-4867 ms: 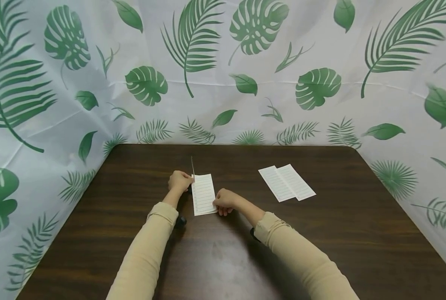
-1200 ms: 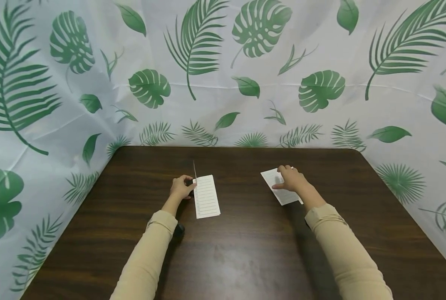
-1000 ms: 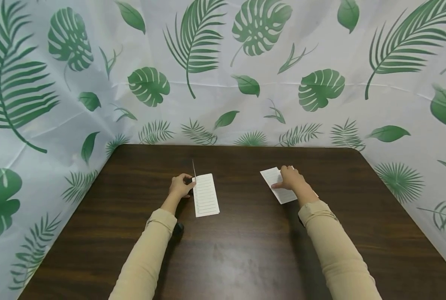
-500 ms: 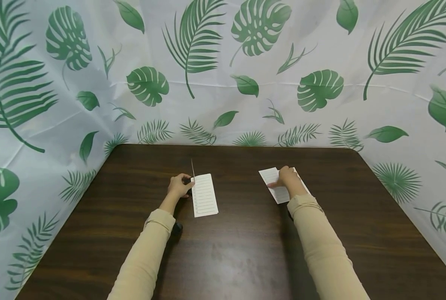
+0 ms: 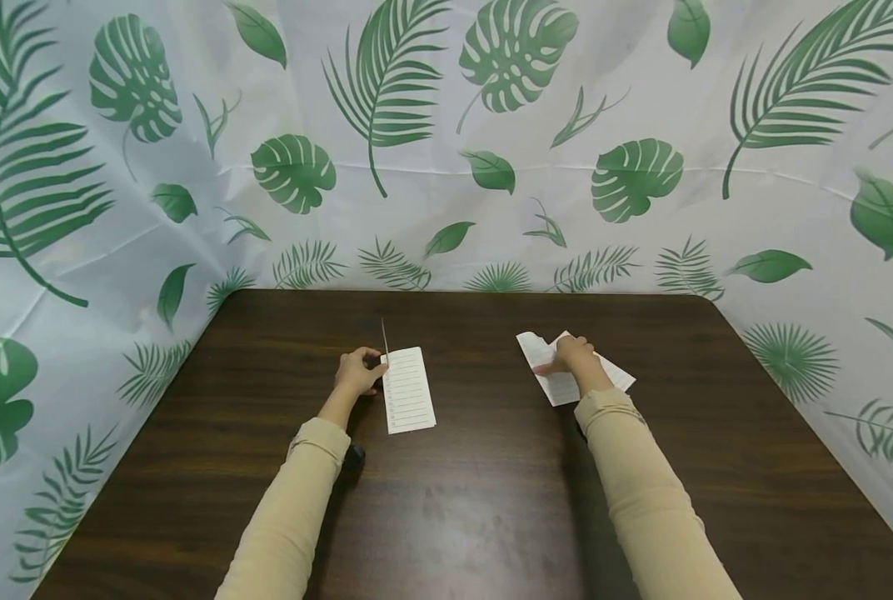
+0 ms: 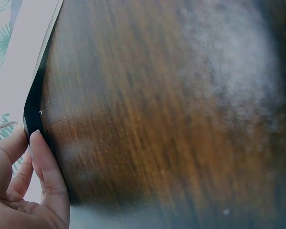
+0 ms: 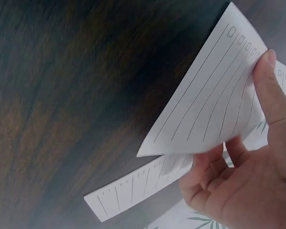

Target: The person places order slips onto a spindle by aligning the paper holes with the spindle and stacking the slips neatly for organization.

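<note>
At the left, a small stack of white lined sheets (image 5: 409,392) lies on the table. My left hand (image 5: 358,372) pinches a black clip-like piece (image 6: 34,112) at its left edge, thumb against fingers. A thin pale rod (image 5: 385,337) stands up there beside the thumb. To the right, my right hand (image 5: 577,360) pinches a white lined sheet (image 7: 209,95) with small printed boxes. That sheet is bent and partly raised between thumb and fingers. Under it a second lined sheet (image 7: 138,185) shows, partly hidden by the hand.
The dark wood-grain table (image 5: 461,492) carries the papers. Behind and at the sides hangs a white curtain with green leaves (image 5: 491,171). A small black object (image 5: 354,457) shows beside the left wrist.
My right hand has gone from the left stack to the two sheets on the right and now grips one, bending and shifting it. My left hand stays at the stack.
</note>
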### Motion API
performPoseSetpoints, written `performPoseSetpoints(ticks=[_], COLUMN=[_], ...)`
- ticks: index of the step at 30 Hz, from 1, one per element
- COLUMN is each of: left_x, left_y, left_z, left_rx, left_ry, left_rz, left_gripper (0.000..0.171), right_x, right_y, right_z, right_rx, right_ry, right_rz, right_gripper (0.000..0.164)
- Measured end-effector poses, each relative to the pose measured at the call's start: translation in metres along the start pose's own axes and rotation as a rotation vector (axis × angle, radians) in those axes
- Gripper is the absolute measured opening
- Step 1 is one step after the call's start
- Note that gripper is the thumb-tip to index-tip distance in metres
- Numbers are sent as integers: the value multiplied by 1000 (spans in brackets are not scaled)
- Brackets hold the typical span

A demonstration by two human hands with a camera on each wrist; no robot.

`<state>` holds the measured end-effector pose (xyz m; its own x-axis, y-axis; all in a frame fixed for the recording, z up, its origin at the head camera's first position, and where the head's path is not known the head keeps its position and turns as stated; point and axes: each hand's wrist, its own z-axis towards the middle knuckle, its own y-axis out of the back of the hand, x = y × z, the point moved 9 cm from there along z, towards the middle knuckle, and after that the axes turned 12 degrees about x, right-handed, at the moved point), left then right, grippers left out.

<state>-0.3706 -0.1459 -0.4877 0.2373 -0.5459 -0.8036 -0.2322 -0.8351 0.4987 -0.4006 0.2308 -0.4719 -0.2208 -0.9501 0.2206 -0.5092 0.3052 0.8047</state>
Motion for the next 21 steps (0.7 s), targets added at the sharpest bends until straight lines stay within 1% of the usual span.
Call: performPoseSetpoints(ticks=[4,9,14,21], left_x=[-1,-1,-1,-1], left_y=[0,0,0,-1], left_z=[-1,-1,-1,-1], left_rx=[-2,-5,-6,1], left_ry=[-7,-11,-9,-7], left_rz=[7,10,15,13], left_gripper=[32,33,33,33], right_x=[-1,-1,-1,-3], right_y=[1,1,1,-2], right_z=[-5,-10,-13,-14], right_rx=[-11,-29,-53,-29], right_ry=[-26,-22,-26,-32], right_rz=[48,107,102,111], right_gripper=[101,107,107,103])
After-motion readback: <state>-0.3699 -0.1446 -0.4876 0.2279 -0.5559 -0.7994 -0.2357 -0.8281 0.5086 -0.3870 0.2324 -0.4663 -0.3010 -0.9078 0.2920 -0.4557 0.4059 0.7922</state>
